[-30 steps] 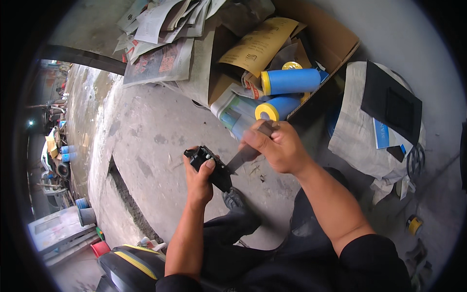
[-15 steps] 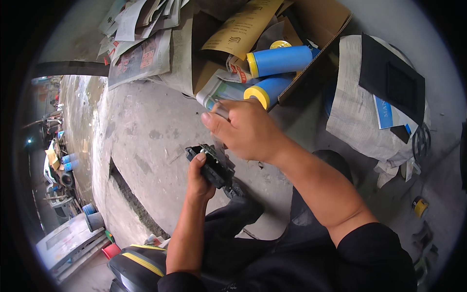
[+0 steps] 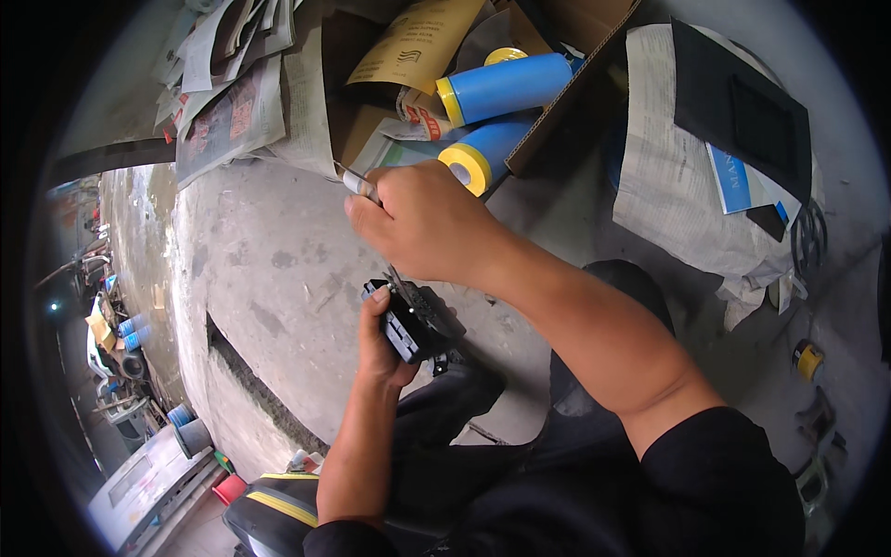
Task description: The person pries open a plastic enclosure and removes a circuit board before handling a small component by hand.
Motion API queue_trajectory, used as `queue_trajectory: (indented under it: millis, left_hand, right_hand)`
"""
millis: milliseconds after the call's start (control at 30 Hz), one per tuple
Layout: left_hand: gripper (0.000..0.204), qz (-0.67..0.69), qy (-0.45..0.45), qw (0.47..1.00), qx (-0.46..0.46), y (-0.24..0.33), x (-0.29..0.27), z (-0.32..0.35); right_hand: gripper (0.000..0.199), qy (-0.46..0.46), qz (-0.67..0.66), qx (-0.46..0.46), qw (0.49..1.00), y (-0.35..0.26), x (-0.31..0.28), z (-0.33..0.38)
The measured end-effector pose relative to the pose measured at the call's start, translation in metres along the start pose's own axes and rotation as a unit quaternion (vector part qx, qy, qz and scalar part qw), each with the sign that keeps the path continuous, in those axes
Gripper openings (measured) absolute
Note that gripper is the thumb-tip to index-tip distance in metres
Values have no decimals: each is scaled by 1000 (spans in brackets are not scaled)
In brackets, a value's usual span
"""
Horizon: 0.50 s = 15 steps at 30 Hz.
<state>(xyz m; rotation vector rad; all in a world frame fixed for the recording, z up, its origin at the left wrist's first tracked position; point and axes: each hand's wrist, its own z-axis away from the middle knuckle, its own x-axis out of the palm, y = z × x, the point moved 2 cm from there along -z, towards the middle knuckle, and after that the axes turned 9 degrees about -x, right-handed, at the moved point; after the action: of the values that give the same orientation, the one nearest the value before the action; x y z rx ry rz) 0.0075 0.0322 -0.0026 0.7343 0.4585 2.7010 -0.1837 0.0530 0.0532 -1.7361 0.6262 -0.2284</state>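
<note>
My left hand (image 3: 379, 348) is closed around a black plastic housing (image 3: 405, 325), a boxy part with small bright spots along its upper side, thumb pressed on its near end. Just above it, my right hand (image 3: 427, 223) is wrapped round a slim tool (image 3: 360, 185). The tool's pale cylindrical end and a thin tip stick out past the thumb. A narrow dark shaft runs from below the fist to the housing and seems to touch it. The exact kind of tool is hidden by my fingers.
Beyond my hands stands an open cardboard box (image 3: 594, 88) holding blue rolls (image 3: 506, 88) with yellow ends and brown paper. Newspapers (image 3: 232, 125) hang at its left. At right, a black flat panel (image 3: 733, 111) lies on newspaper. A slot (image 3: 260, 390) cuts the concrete floor.
The view has shifted, so the box and newspapers sit further left and higher. My right hand has moved slightly left, and the housing has turned a little in my left hand.
</note>
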Motion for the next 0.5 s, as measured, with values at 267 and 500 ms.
queue_trajectory:
  millis: [267, 500]
  left_hand:
    - [50, 2, 32, 999, -34, 2, 0, 2]
    - [47, 13, 44, 998, -48, -1, -2, 4]
  right_hand:
    - [43, 13, 2, 29, 999, 16, 2, -2]
    - [40, -24, 15, 47, 998, 13, 4, -3]
